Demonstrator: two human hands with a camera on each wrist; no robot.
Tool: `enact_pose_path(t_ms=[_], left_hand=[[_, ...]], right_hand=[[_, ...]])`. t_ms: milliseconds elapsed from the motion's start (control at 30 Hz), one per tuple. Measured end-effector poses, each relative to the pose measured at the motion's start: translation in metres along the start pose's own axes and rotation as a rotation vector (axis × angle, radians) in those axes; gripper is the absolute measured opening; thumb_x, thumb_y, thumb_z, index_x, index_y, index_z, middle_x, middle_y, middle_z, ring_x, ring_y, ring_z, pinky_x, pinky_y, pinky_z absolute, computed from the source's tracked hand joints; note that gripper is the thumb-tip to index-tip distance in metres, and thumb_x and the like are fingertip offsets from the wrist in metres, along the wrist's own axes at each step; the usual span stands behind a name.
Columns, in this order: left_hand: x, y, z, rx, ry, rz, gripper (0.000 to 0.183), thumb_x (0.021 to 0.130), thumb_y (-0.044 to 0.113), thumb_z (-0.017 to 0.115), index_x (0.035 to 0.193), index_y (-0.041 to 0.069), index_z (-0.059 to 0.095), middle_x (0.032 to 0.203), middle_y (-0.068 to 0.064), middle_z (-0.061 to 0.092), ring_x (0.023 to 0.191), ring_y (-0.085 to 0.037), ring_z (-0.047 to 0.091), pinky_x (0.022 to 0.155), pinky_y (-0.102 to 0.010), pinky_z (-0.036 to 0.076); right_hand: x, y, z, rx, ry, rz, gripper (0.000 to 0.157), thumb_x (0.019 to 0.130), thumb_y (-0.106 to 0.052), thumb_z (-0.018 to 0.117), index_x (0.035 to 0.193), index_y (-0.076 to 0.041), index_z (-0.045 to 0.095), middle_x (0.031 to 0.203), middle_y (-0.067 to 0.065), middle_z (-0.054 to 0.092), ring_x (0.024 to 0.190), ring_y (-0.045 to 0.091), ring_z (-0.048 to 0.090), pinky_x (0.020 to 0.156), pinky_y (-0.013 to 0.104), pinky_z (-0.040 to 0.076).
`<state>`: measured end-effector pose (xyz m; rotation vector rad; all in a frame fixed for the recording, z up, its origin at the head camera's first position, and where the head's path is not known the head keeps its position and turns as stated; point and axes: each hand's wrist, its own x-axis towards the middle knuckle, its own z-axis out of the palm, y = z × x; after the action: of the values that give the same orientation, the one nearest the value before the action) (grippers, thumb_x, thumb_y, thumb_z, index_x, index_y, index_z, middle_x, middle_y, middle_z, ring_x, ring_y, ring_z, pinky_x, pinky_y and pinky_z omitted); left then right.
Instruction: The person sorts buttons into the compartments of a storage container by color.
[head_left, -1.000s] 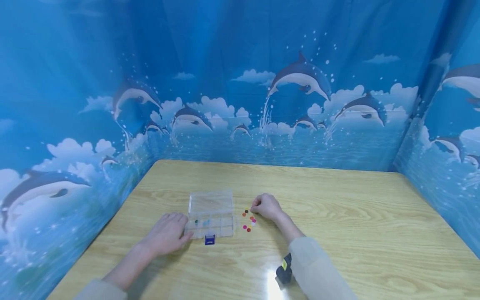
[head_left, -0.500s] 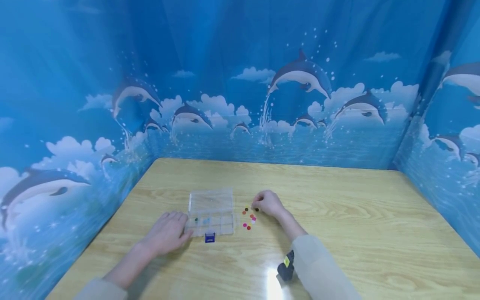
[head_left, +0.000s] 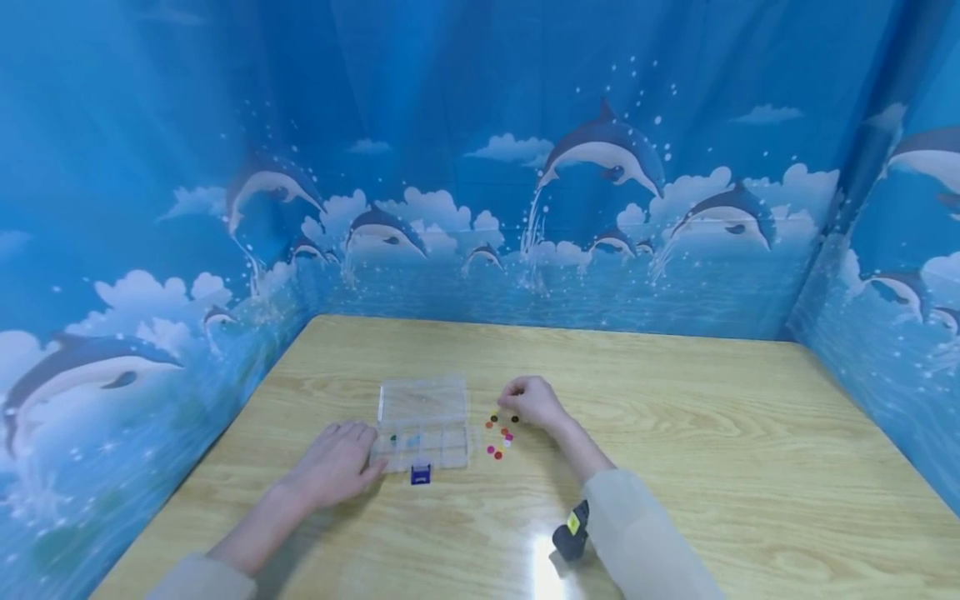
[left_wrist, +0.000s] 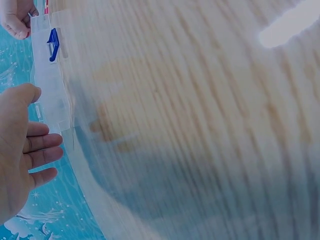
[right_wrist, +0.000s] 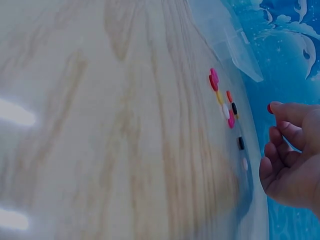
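Note:
My right hand (head_left: 534,402) pinches a small red disc (right_wrist: 270,108) between thumb and forefinger, raised beside the loose discs. Several small round discs in pink, red, orange, yellow, white and black lie on the table; a black disc (head_left: 514,419) lies just below the right fingers. A clear plastic compartment box (head_left: 454,457) stands left of them, its lid (head_left: 423,400) laid back. Inside it, a dark green piece (head_left: 393,438) and light blue pieces (head_left: 413,441) show. My left hand (head_left: 341,467) rests at the box's left side with relaxed fingers, thumb by the front corner.
A blue latch (head_left: 421,475) sticks out from the box's front edge. A black device with a yellow mark (head_left: 572,533) sits by the right sleeve. The wood-grain table (head_left: 720,433) meets a dolphin-printed curtain (head_left: 480,167) behind and at both sides.
My right hand has drawn slightly back and left, and a black disc has come into view below its fingers. The left hand and the box stay where they were.

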<state>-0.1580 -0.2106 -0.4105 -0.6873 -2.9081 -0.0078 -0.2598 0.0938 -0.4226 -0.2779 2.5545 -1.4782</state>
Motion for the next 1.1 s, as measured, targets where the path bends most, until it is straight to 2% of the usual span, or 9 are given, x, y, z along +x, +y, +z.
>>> enact_pose_path(t_ms=[300,433,833,1100], left_hand=[[0.001,0.001,-0.002,0.003,-0.011,-0.001,0.038,0.088,0.035,0.059,0.102,-0.001,0.057,0.098,-0.014,0.06,0.096,-0.03,0.056,0.088,-0.05,0.043],[0.001,0.001,-0.002,0.004,-0.006,0.002,0.037,0.087,0.034,0.059,0.101,0.0,0.057,0.097,-0.014,0.06,0.096,-0.03,0.056,0.088,-0.05,0.043],[0.0,0.002,-0.003,-0.012,-0.014,-0.004,0.04,0.087,0.033,0.059,0.105,-0.003,0.057,0.1,-0.016,0.06,0.099,-0.032,0.056,0.091,-0.052,0.041],[0.0,0.002,-0.003,-0.02,-0.03,-0.013,0.043,0.088,0.034,0.058,0.108,-0.004,0.057,0.105,-0.019,0.06,0.103,-0.035,0.055,0.093,-0.054,0.039]], right_hand=[[-0.003,-0.017,0.006,0.012,-0.011,-0.001,0.006,0.085,-0.013,0.065,0.087,-0.007,0.065,0.082,0.002,0.06,0.074,0.015,0.052,0.063,0.027,0.046],[-0.005,-0.023,0.009,0.021,0.0,-0.03,0.007,0.085,-0.012,0.065,0.086,-0.005,0.065,0.081,0.002,0.061,0.075,0.015,0.053,0.066,0.027,0.046],[-0.004,-0.028,0.022,0.08,-0.067,-0.084,0.01,0.087,-0.014,0.063,0.087,-0.004,0.064,0.083,0.003,0.06,0.075,0.021,0.053,0.059,0.025,0.044],[-0.005,-0.032,0.032,0.109,-0.073,-0.099,0.011,0.086,-0.015,0.065,0.085,-0.004,0.065,0.08,0.002,0.059,0.063,0.016,0.05,0.051,0.027,0.044]])
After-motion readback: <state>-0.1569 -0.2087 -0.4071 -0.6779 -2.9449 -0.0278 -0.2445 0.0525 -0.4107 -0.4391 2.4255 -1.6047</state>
